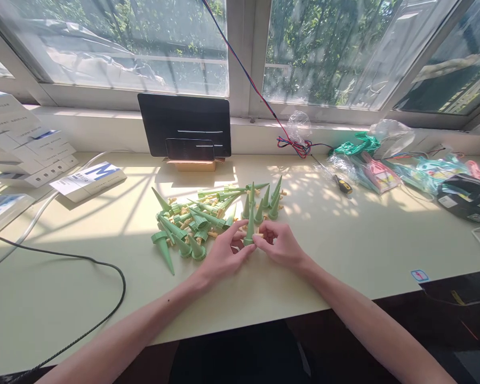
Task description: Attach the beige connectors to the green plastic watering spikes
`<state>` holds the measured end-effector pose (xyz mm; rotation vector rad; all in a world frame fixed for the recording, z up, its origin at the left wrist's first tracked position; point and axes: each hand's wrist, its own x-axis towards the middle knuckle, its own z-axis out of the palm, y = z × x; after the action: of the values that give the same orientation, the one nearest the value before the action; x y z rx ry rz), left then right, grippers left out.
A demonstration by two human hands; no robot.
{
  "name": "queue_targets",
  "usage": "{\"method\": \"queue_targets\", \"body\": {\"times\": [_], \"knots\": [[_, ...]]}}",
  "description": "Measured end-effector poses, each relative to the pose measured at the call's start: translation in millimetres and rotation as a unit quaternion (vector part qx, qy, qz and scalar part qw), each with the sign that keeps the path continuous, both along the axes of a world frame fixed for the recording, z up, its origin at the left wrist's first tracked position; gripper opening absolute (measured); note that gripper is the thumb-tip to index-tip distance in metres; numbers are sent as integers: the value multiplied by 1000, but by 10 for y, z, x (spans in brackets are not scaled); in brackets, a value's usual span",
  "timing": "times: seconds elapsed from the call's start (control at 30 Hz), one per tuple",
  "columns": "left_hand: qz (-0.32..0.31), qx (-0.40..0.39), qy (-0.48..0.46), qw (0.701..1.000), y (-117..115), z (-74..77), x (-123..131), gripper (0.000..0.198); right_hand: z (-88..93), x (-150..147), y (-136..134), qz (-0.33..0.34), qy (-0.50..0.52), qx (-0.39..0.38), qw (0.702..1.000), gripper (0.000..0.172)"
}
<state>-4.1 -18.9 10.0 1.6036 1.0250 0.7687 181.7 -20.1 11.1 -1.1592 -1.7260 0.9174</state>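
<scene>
A green plastic watering spike point(250, 224) stands point up on the table between my hands. My left hand point(229, 252) curls around the left of its wide base, thumb and fingers closed on it. On the other side, my right hand point(280, 243) pinches a small yellowish valve point(258, 236) at the spike's base. Left of my hands lies a loose pile of similar green spikes point(200, 220), with yellowish valves among them. Several more spikes point(275, 200) stand upright just beyond my right hand.
A tablet point(184, 120) with a phone point(190, 149) before it leans near the window. White boxes point(90, 181) stack up at left, near a black cable point(104, 262). A yellow-black screwdriver point(343, 184), plastic bags point(380, 172) and a black object point(467, 197) lie at right.
</scene>
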Motion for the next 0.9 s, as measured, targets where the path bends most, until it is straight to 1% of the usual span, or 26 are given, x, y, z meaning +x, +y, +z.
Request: {"method": "queue_targets", "body": {"times": [0.17,0.27,0.33,0.6,0.7,0.9], "knots": [[-36,-55,-33,997,-4,-18,1,61,-84,-22,3,-16,-59,74,995,27],[-71,-79,-55,993,8,-26,2,65,-122,-38,2,-27,-68,107,992,30],[-82,-91,-69,990,21,-34,-3,65,-134,-49,-4,-29,-68,119,990,31],[-126,-98,-79,984,74,-67,-46,65,-112,-83,-39,-29,-71,126,989,30],[-131,-97,-79,984,79,-72,-54,65,-94,-89,-49,-25,-72,133,988,30],[-134,-106,-71,983,71,-44,-54,65,-79,-91,-57,-23,-77,124,989,30]]}}
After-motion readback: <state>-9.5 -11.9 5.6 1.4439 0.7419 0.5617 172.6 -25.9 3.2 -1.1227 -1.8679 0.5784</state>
